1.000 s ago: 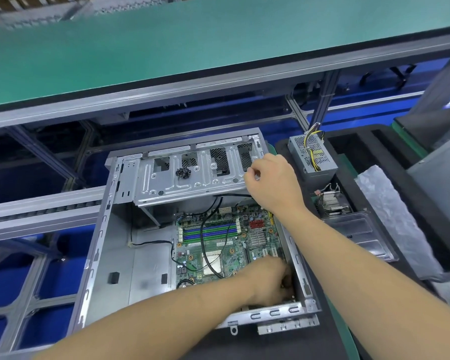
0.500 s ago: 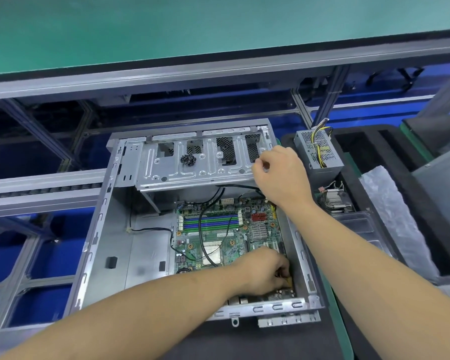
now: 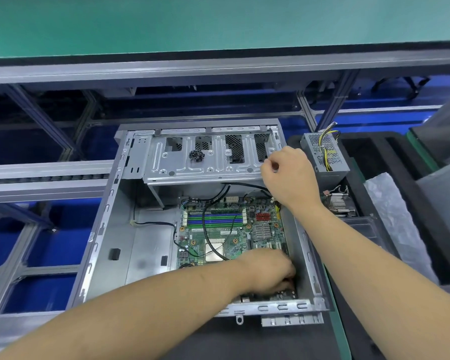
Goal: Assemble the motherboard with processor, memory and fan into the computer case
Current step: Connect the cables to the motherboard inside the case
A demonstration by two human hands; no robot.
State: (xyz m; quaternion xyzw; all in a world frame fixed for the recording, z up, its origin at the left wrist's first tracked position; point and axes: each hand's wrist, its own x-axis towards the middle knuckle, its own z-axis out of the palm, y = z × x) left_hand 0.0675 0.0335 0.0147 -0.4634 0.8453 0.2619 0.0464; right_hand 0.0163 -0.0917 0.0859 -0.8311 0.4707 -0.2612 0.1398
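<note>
The grey computer case (image 3: 109, 255) lies open on its side. The green motherboard (image 3: 218, 229) sits inside on the right, with blue and green memory slots (image 3: 213, 219), a bare processor socket (image 3: 215, 252) and black cables (image 3: 208, 229) across it. My left hand (image 3: 268, 274) reaches in at the board's near right corner, fingers curled down onto its edge. My right hand (image 3: 289, 172) is curled at the right end of the metal drive cage (image 3: 205, 162), thumb and forefinger pinching there. What the fingers pinch is hidden.
A small power supply (image 3: 325, 157) with yellow wires stands right of the case. Behind my right wrist lie a heatsink with fan (image 3: 340, 203), a clear plastic tray (image 3: 361, 227) and bubble wrap (image 3: 395, 216). A green conveyor table (image 3: 218, 22) runs along the far side.
My view has tilted down and closer to the case. Both hands stay where they were, the left at the board's near right corner, the right at the cage's end.
</note>
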